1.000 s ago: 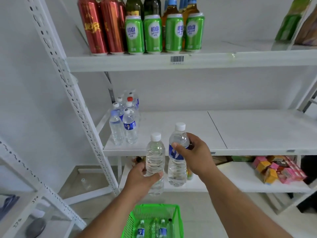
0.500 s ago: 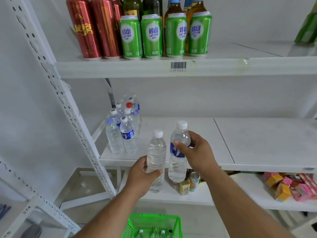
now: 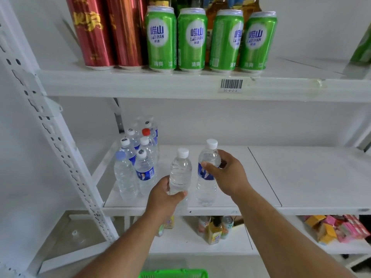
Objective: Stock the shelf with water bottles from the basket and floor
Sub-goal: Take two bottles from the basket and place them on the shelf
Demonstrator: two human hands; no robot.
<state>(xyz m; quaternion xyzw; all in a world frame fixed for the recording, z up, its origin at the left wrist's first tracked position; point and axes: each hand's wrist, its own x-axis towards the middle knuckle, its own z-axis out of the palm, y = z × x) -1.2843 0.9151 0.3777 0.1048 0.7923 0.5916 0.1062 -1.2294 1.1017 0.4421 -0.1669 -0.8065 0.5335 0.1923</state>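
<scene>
Middle shelf (image 3: 301, 177) bare rightward; left hand (image 3: 163, 194) grips unlabelled bottle (image 3: 180, 173), right hand (image 3: 226, 173) grips labelled bottle (image 3: 206, 177) over front edge.

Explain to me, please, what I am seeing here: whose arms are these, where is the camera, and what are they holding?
No machine is here. A person wears one wide-angle camera on the head, looking forward and down, so the two bare arms are that person's own.

The left hand holds a clear plastic water bottle without label low on its body. The right hand holds a clear plastic water bottle with blue label near its shoulder. Each grip is closed around its bottle. Both bottles are upright at the front of the white metal middle shelf.

To the left stands a group of similar stocked water bottles. Above are green drink cans and tall red cans. The green plastic basket peeks in at the bottom.
</scene>
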